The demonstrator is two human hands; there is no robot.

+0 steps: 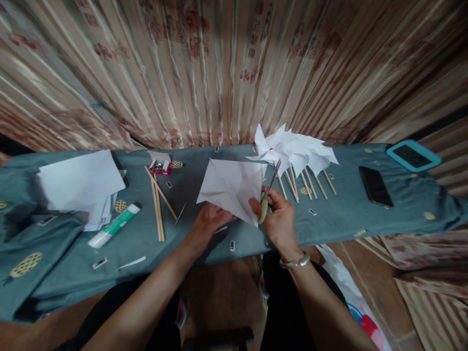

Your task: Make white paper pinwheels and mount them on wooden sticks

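A creased white paper square (234,183) is held up over the middle of the cloth-covered table, cut in from its corners. My left hand (213,218) is closed on its lower left edge, with the fingers partly behind the sheet. My right hand (276,212) grips a pair of scissors (263,207) by the yellow-green handles, blades pointing up and away beside the paper's right edge. The right thumb lies over the paper's lower right part. Just beyond the scissors lie several white paper pinwheels (296,148) on wooden sticks.
To the left are a stack of white paper (80,178), a green-and-white glue stick (114,225), loose wooden sticks (158,209) and a red box of small metal pins (160,167). A black phone (376,186) and a blue-framed tablet (414,155) lie at the right.
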